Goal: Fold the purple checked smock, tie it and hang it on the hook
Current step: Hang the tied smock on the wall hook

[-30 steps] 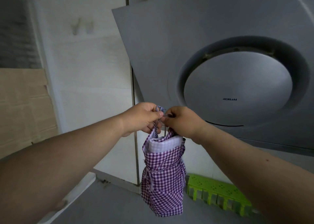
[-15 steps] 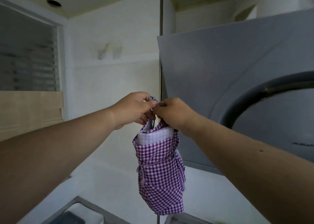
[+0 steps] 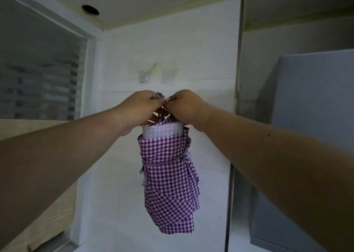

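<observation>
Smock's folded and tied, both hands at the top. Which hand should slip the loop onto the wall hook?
Probably the left. The left hand sits almost straight below the metal hook, while the right hand is offset to the right. Both pinch the top of the smock, so the right can steady the bundle.

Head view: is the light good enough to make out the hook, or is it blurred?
Head view: dim, bluish, flat light with no glare; the hook is small and soft but visible on the wall above both hands; the smock checks are sharp; wide-angle bending stretches the forearms and edges.
</observation>
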